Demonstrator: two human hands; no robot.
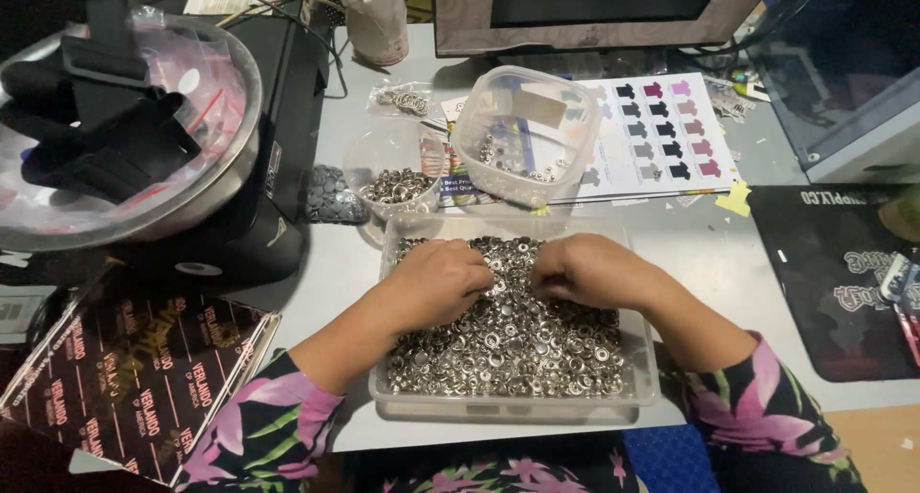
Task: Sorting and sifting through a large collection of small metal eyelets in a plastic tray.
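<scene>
Both hands sit knuckles-up in a heap of small silvery metal rings [508, 344], fingers curled down among them; whether the left hand [441, 282] or the right hand [585, 271] pinches anything cannot be told. The shiny, round rings fill a clear rectangular tray [513, 409] at the near edge of the grey surface [335, 263]. Behind it stand a round clear bowl [395, 172] and a square clear tub [525, 129], each holding a few rings.
</scene>
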